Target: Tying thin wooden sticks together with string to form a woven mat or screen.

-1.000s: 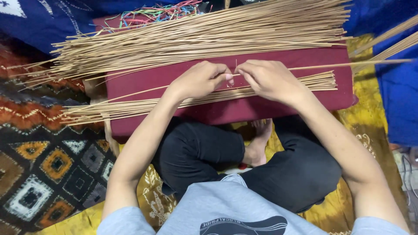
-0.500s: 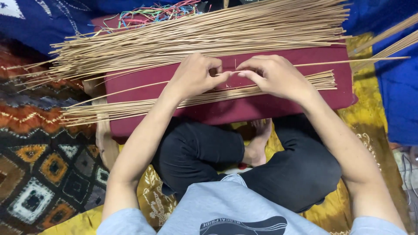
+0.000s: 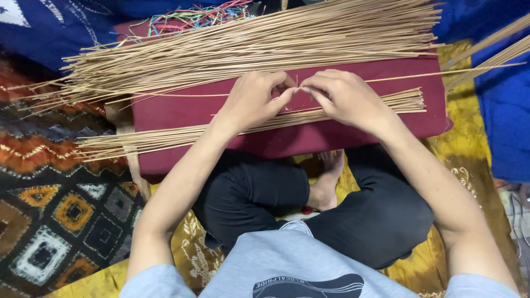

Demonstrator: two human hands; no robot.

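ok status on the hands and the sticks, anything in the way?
Left hand and right hand pinching one thin stick, fingertips together. Sorted row beneath hands, big stick pile beyond. Nothing obstructing.

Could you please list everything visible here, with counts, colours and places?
thin tan sticks: large pile, across the board's far side
smaller row of tan sticks: one flat layer, near side, under the hands
maroon cloth-covered board: one, over the lap
coloured threads: tangle, far edge
patterned rug: one, at left
yellow cloth: one, underneath
blue fabric: at right
left hand: pinching a stick
right hand: pinching beside it
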